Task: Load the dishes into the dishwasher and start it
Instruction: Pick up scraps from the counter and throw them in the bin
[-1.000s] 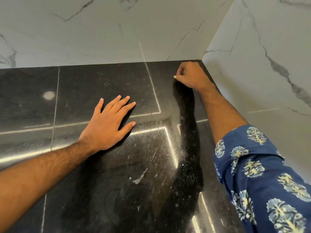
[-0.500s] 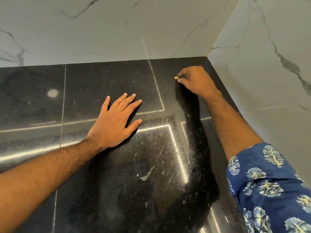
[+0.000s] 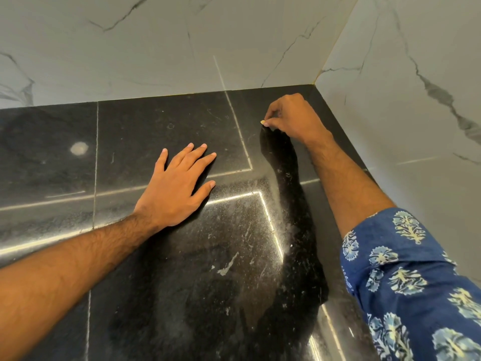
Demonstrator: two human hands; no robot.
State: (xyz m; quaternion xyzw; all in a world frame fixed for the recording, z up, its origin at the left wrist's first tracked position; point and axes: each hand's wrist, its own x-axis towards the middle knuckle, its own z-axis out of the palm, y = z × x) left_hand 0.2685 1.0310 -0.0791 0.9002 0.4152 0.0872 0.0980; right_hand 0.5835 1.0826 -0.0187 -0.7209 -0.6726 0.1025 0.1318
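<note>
Countertop (image 3: 182, 121); right hand (image 3: 294, 118) pinching crumb (image 3: 262, 122).

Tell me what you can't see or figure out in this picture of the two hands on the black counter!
- Head view: the tiny yellowish bit pinched by the right hand is too small to identify.
- The right hand's fingertips curl under, hidden by the hand itself.
- The counter under the flat left hand is covered.
- No dishes or dishwasher show; they lie outside the frame edges.
</note>
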